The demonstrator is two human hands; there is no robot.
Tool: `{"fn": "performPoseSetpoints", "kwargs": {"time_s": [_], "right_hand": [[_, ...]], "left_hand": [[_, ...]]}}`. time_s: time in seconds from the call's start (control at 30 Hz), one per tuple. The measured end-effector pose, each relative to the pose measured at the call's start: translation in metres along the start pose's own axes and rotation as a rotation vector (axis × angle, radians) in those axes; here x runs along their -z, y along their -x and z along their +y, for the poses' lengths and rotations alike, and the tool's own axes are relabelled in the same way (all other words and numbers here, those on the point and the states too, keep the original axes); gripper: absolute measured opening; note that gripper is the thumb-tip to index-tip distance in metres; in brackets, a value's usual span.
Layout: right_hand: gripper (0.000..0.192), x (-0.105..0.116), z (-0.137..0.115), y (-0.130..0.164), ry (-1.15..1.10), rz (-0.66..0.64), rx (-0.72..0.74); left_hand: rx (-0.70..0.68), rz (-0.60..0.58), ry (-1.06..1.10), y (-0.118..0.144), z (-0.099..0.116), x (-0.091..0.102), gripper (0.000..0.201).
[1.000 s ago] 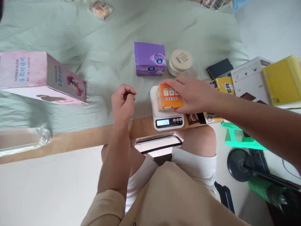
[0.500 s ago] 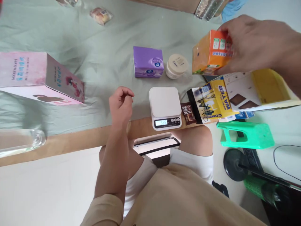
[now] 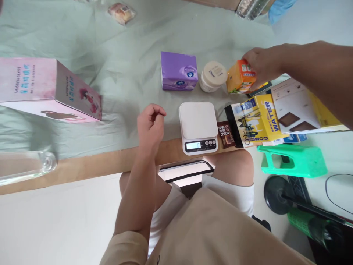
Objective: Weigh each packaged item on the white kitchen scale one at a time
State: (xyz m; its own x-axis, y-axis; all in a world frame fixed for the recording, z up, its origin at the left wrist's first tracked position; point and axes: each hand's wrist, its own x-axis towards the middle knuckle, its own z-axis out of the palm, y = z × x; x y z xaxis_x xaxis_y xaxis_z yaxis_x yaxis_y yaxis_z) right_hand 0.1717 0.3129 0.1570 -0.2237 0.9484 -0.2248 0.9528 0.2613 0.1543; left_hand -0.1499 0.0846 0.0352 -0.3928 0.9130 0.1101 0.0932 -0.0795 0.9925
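Observation:
My right hand (image 3: pixel 260 66) has its fingers around the right side of an orange carton (image 3: pixel 238 78), which stands on the cloth just right of a round Dove jar (image 3: pixel 213 75). Left of the jar sits a purple tissue pack (image 3: pixel 179 70). My left hand (image 3: pixel 151 125) is loosely curled, with nothing visible in it, near the table's front edge. Beside it lies a white kitchen scale (image 3: pixel 198 121) with a bare platform and a lit display. A brown cocoa packet (image 3: pixel 225 134) touches or nearly touches the scale's right side.
Yellow-and-white boxes (image 3: pixel 249 121) lie to the right of the scale. A pink box (image 3: pixel 55 88) stands at the left, behind a clear container (image 3: pixel 27 165). A wrapped bread (image 3: pixel 121 13) lies at the back. Beyond the front edge is a green stool (image 3: pixel 295 160).
My right hand has carried the orange carton away from me and down beside the Dove jar. The scale display no longer shows 526. My left hand stays curled.

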Motion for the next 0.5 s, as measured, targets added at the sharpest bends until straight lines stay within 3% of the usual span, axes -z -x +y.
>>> {"fn": "performPoseSetpoints", "kwargs": {"time_s": [0.1, 0.17, 0.37, 0.5], "right_hand": [[0.104, -0.006, -0.011, 0.001, 0.169, -0.205, -0.019], [0.104, -0.010, -0.013, 0.001, 0.229, -0.271, -0.004], [0.113, -0.024, -0.003, -0.004, 0.345, -0.348, 0.031], [0.121, -0.032, 0.002, -0.005, 0.285, -0.349, 0.050]], "left_hand": [[0.021, -0.049, -0.013, 0.002, 0.003, -0.003, 0.025], [0.025, -0.060, -0.014, 0.002, 0.003, -0.004, 0.026], [0.069, -0.046, -0.020, 0.001, 0.000, -0.005, 0.027], [0.074, -0.030, -0.022, 0.000, 0.000, -0.006, 0.026]]}}
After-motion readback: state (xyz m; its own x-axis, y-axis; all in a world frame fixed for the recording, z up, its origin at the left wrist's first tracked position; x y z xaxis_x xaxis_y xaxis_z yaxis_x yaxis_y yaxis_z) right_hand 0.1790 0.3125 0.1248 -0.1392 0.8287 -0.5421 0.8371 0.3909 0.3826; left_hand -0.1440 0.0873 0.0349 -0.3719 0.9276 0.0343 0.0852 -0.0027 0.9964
